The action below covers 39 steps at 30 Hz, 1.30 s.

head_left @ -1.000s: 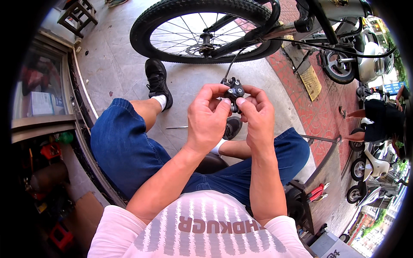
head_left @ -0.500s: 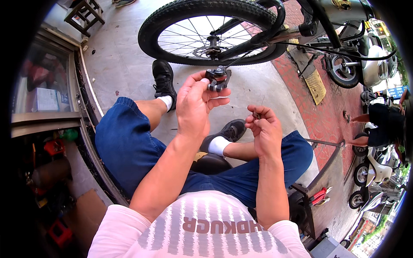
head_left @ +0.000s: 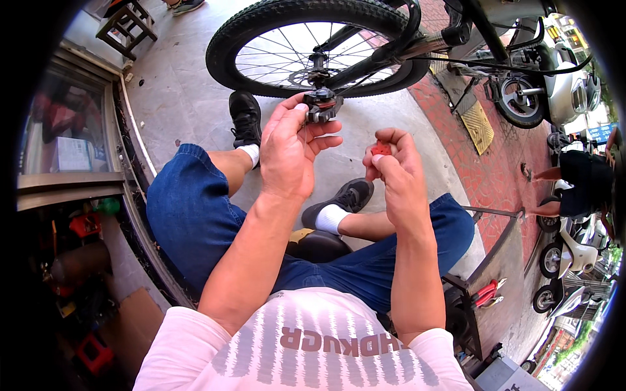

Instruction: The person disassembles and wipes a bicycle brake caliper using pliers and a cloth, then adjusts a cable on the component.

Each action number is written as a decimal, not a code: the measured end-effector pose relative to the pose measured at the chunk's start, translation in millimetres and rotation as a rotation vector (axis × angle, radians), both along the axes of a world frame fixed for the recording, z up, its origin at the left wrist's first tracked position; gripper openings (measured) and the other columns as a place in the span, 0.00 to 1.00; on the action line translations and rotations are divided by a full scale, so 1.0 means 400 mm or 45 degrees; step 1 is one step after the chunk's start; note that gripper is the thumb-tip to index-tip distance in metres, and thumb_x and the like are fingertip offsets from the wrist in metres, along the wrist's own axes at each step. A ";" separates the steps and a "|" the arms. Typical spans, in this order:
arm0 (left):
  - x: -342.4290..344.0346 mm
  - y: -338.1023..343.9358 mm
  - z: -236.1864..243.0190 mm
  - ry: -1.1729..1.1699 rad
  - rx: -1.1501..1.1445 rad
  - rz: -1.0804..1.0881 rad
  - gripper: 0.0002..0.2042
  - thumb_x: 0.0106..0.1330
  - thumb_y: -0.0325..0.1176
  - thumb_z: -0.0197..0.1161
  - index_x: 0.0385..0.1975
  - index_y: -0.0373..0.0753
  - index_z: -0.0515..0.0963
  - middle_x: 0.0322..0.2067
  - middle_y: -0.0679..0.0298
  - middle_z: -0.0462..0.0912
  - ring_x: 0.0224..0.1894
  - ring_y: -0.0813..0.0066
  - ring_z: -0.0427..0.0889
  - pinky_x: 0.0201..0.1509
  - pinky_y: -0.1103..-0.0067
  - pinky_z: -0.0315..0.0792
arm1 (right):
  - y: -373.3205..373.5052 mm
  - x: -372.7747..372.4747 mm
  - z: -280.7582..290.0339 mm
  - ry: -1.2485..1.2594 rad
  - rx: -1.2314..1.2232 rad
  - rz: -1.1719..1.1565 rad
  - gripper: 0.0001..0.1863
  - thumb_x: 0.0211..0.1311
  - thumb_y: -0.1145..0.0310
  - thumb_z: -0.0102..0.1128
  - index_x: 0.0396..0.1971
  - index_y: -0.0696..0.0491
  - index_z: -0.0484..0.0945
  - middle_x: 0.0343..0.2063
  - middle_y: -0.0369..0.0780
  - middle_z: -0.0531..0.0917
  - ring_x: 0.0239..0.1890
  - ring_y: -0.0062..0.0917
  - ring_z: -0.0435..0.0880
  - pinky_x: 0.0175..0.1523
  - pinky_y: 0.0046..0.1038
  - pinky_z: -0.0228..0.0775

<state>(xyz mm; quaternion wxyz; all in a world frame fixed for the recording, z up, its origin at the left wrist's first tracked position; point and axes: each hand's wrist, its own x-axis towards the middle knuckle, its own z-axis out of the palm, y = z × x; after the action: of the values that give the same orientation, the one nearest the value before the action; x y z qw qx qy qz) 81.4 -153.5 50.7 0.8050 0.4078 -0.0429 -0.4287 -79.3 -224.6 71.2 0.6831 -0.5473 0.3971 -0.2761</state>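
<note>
A black disc-brake caliper (head_left: 321, 105) is gripped in the left hand (head_left: 287, 154), near a bicycle wheel (head_left: 317, 60); a small red piece (head_left: 381, 149) is pinched between fingers of the right hand (head_left: 402, 171).

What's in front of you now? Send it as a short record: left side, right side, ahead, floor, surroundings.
Left grip: holds a black caliper between thumb and fingers
Right grip: pinches a small red piece, partly hidden by fingers
Hands: apart, right one nearer the body
Ahead: bicycle wheel, black tyre
Floor: two black shoes, one each side of the caliper's line
Right side: red-handled tool
Far left: dark wooden stool
</note>
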 end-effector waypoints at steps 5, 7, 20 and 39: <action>-0.001 0.005 0.015 -0.041 0.027 -0.079 0.15 0.80 0.33 0.47 0.61 0.35 0.69 0.49 0.53 0.85 0.42 0.62 0.89 0.44 0.67 0.86 | -0.034 0.041 0.088 -0.149 -0.080 0.160 0.17 0.75 0.73 0.58 0.59 0.61 0.76 0.38 0.39 0.87 0.34 0.15 0.81 0.41 0.20 0.75; -0.007 0.006 0.016 -0.036 0.026 -0.081 0.16 0.79 0.33 0.48 0.61 0.34 0.70 0.48 0.54 0.85 0.42 0.63 0.89 0.44 0.69 0.86 | -0.047 0.046 0.084 -0.182 -0.099 0.170 0.14 0.75 0.70 0.63 0.55 0.59 0.83 0.41 0.38 0.88 0.35 0.14 0.82 0.41 0.19 0.74; -0.015 0.006 0.032 -0.105 0.023 -0.106 0.14 0.79 0.31 0.51 0.58 0.33 0.75 0.43 0.57 0.87 0.37 0.70 0.89 0.40 0.73 0.85 | -0.085 0.078 0.074 0.078 -0.732 0.132 0.05 0.69 0.77 0.68 0.42 0.56 0.87 0.35 0.32 0.87 0.35 0.15 0.79 0.41 0.20 0.71; -0.007 0.000 0.029 -0.072 0.004 -0.092 0.13 0.79 0.31 0.52 0.56 0.34 0.77 0.36 0.61 0.86 0.29 0.78 0.84 0.36 0.74 0.85 | -0.099 0.110 0.046 -0.009 -1.027 0.187 0.08 0.63 0.82 0.70 0.41 0.58 0.86 0.39 0.38 0.83 0.40 0.21 0.83 0.45 0.22 0.76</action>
<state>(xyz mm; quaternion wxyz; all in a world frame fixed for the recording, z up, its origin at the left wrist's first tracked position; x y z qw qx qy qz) 78.7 -153.6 62.2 0.7867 0.4194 -0.0798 -0.4459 -35.4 -264.1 89.6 0.4330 -0.7972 0.2146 -0.3619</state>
